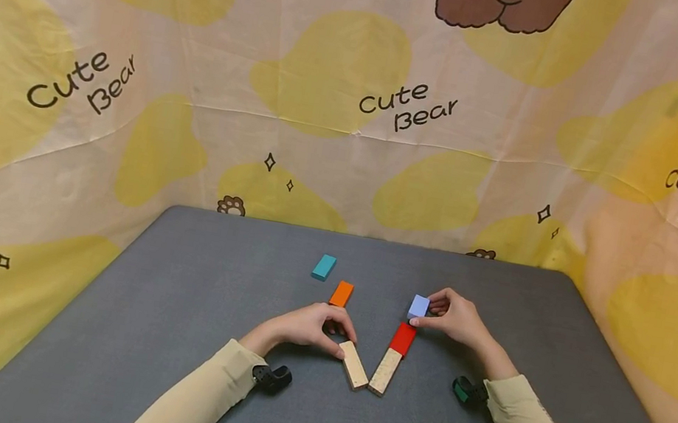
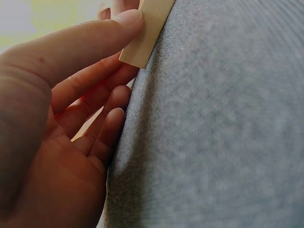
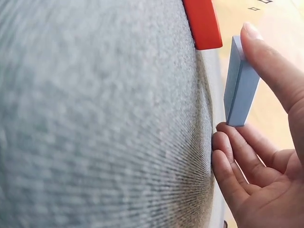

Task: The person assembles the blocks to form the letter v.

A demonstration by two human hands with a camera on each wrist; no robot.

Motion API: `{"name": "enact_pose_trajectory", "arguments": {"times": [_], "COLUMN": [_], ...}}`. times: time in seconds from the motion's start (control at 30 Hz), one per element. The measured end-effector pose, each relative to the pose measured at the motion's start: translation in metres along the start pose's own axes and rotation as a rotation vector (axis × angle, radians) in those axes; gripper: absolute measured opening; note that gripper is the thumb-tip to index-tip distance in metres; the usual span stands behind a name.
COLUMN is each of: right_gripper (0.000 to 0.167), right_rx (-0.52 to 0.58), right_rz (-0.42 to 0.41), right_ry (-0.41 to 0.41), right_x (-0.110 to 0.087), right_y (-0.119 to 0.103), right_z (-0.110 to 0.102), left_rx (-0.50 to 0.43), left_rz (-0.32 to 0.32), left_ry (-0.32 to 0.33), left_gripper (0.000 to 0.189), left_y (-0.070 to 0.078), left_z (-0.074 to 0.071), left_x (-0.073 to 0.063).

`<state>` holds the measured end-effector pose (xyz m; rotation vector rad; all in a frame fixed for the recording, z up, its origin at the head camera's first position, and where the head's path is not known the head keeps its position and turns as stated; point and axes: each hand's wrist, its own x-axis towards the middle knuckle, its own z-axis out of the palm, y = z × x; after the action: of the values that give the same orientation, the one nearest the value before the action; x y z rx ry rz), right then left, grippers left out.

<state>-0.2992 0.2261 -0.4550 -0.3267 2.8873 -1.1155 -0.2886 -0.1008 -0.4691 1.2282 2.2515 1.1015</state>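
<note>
My left hand [image 1: 313, 325] pinches one end of a plain wooden block [image 1: 355, 368] lying slantwise on the table; the left wrist view shows the thumb on that block [image 2: 149, 31]. Its far end almost meets a second, speckled wooden block [image 1: 384, 373]. A red block [image 1: 403, 340] continues in line from the speckled one. Between thumb and fingers, my right hand [image 1: 456, 317] holds a light blue block [image 1: 419, 307] just beyond the red block. In the right wrist view, a gap shows between the blue block [image 3: 242, 85] and the red block [image 3: 204, 23].
An orange block [image 1: 342, 293] lies just beyond the left hand, and a teal block [image 1: 323, 267] farther back. All rest on a dark grey table [image 1: 223, 259]. A printed cloth [image 1: 330, 105] hangs behind and at the sides.
</note>
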Motion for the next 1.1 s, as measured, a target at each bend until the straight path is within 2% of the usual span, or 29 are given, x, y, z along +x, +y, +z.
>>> {"name": "enact_pose_trajectory", "arguments": {"times": [0.73,1.1], "right_gripper": [0.068,0.069], "right_rx": [-0.009,-0.014], "right_rz": [0.009,0.037], "right_ry": [0.028,0.046], "right_x": [-0.0039,-0.0057], "right_y": [-0.0021,-0.0017], "right_z": [0.006,0.0093], "left_rx": [-0.019,0.004], "left_rz": [-0.013,-0.013], "left_ry": [-0.007,-0.003], "left_gripper": [0.03,0.027], "left_y": [0.0032,-0.0008], "left_z": [0.0018,0.0002], "left_x": [0.0,-0.0002]}}
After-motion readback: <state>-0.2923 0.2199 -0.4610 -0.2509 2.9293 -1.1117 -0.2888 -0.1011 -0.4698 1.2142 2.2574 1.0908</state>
